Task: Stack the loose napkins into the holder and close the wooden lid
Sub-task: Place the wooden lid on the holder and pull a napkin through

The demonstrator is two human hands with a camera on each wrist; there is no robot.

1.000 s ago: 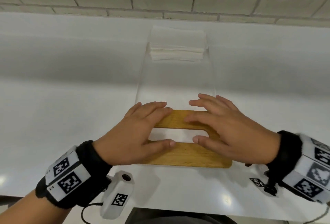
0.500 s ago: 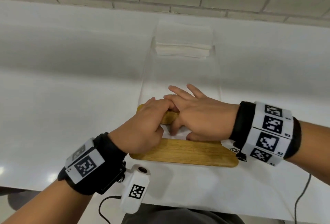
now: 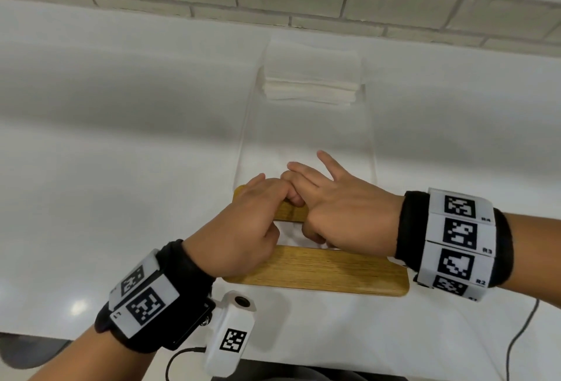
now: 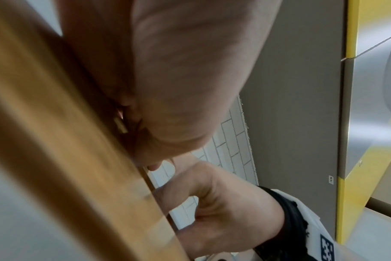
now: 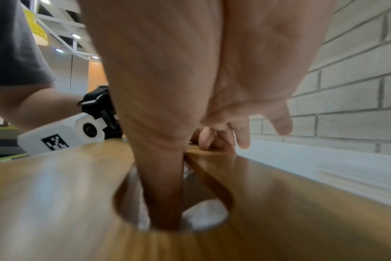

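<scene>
Fingers [image 3: 267,186] of my left hand [image 3: 243,229] curl over the wooden lid's [image 3: 318,271] far bar; right hand [image 3: 343,217] has thumb down in the slot, gripping the bar, other fingers loose. Lid sits atop the clear holder [image 3: 246,125] on the worktop [image 3: 121,168]; napkins [image 3: 309,77] stacked behind.

Right wristband [image 3: 455,244] carries small printed tags beside its black-and-white marker squares: "R4" at 1 o'clock on the band, "R3" mid-band, "R2" toward 5 o'clock. Left wristband [image 3: 142,295] shows "L1" at its 7 o'clock corner. Marker squares themselves hold patterns only, no readable words.
</scene>
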